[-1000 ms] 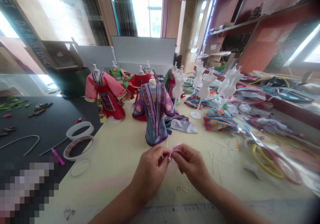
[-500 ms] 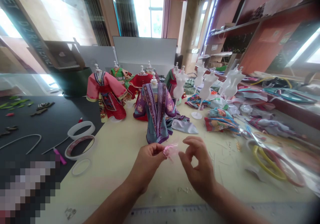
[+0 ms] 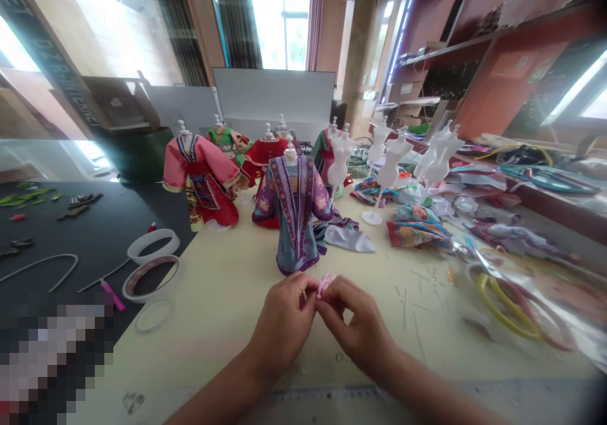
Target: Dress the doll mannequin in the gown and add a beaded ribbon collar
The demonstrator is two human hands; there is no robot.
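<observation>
A small tuft of sheer pink fabric is pinched between my two hands above the pale tabletop. My left hand grips it from the left, thumb and forefinger together. From the right, the fingertips of my right hand close on the same piece, touching the left ones. Most of the fabric is covered by the fingers. Just behind stands a miniature purple and blue robe on a small dress form.
Other dressed forms, including one in a pink robe, and bare white forms stand behind. Tape rolls lie left. At right are folded fabrics and a yellow ring. A clear ruler runs along the front.
My right hand has moved left and closed on the pink fabric beside my left hand. The fabric, spread out to the right before, is now bunched upward between the fingers.
</observation>
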